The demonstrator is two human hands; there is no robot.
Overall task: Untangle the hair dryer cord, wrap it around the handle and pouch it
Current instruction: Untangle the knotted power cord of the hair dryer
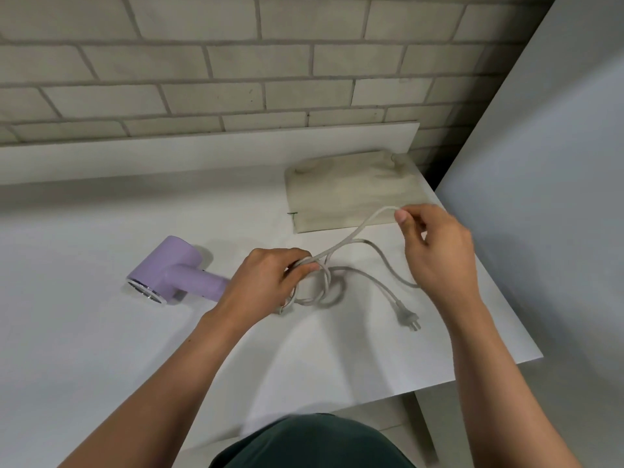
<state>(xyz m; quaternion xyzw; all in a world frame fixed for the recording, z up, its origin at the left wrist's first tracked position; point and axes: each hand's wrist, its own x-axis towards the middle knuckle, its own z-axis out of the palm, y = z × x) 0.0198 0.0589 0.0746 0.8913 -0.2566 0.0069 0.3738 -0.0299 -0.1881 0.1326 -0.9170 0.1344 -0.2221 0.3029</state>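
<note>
White table (pixel 101 332) is seen from above. A lilac dryer (pixel 175 268) is laid on its side just left of the left hand (pixel 266 282), with the handle pointed toward it. Cord (pixel 371 279) loops are heaped on the top beside that hand. The plug (pixel 409 321) is rested between the hands, nearer the right hand (pixel 435 244). A beige pouch (pixel 351 194) is laid flat just beyond the right hand.

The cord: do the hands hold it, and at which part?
Left hand grips the cord at its tangled loops; right hand pinches a raised bend.
</note>
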